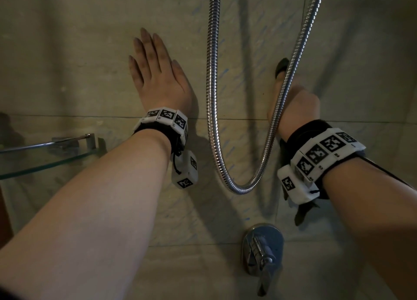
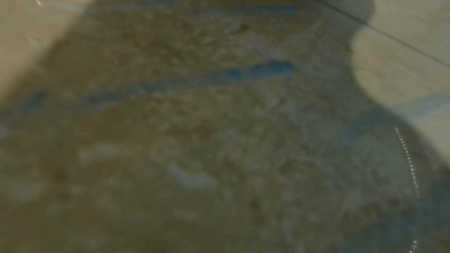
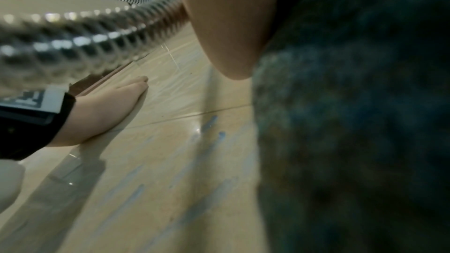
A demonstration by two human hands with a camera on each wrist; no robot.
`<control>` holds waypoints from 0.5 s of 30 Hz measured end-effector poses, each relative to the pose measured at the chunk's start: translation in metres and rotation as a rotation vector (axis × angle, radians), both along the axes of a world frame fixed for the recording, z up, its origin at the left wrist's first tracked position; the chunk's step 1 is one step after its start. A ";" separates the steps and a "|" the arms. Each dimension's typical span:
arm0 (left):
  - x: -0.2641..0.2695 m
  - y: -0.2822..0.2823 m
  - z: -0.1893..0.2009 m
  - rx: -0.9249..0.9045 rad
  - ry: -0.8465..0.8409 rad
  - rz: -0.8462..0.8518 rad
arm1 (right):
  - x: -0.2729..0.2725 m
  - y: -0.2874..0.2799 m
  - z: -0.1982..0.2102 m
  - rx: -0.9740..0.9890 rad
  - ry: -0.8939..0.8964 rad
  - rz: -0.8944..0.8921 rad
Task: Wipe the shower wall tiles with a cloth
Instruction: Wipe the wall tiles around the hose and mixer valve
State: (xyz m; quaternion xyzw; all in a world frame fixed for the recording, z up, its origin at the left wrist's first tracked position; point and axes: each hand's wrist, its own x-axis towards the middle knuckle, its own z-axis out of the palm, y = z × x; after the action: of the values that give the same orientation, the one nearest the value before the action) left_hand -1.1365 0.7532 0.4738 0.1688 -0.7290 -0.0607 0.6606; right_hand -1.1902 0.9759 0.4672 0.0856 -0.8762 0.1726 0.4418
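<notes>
Pressed under the right hand (image 1: 297,105) is a dark cloth (image 3: 353,122), flat against the wall tiles (image 1: 67,62); the fingers are hidden, so how they curl I cannot tell. A corner of it pokes out above the hand, behind the hose (image 1: 213,96), which crosses the wrist. Her left hand (image 1: 158,74) lies flat and spread on the tiles, holding nothing, seemingly as a brace. Blue streaks (image 3: 207,141) mark the wall between the hands. She looks mid-wipe; next the cloth should sweep over those streaks, clear of the hose.
</notes>
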 end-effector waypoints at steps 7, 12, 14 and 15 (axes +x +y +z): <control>0.002 0.002 0.000 0.007 -0.013 -0.003 | 0.007 -0.001 -0.005 -0.183 -0.024 0.135; 0.009 0.003 0.003 0.020 -0.090 -0.028 | 0.015 -0.011 -0.021 -0.209 -0.064 0.182; 0.010 0.003 0.004 0.025 -0.108 -0.034 | 0.021 -0.016 -0.023 -0.235 -0.090 0.211; 0.011 0.004 0.004 0.028 -0.111 -0.034 | 0.022 -0.019 -0.023 -0.230 -0.089 0.212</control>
State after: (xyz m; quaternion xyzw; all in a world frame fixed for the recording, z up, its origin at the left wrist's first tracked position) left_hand -1.1258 0.7567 0.4777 0.1686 -0.7663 -0.0725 0.6158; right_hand -1.1680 0.9570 0.4442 0.1188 -0.8554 0.3213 0.3885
